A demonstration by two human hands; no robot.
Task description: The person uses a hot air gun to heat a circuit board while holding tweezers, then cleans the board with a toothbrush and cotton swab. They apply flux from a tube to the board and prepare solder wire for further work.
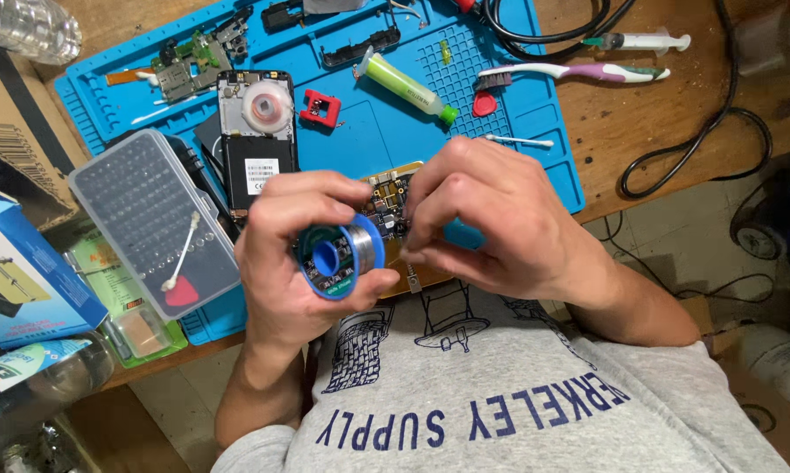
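While the left hand grips the solder spool, the right hand, at 3 o'clock, pinches its wire; unwinding slowly would avoid kinks.

Bright, even overhead light, soft shadows, slight glare on plastic, corners blurred and bent.

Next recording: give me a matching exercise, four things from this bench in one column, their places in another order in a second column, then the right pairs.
Things:
1. solder spool
2. toothbrush
3. clear bit case
4. green-capped syringe

Places:
A. on the wooden table, right of the blue mat
B. held in the left hand
C. on the mat's left edge, with a cotton swab on its lid
D. on the mat, beside the red holder

Pairs: 1-B, 2-A, 3-C, 4-D
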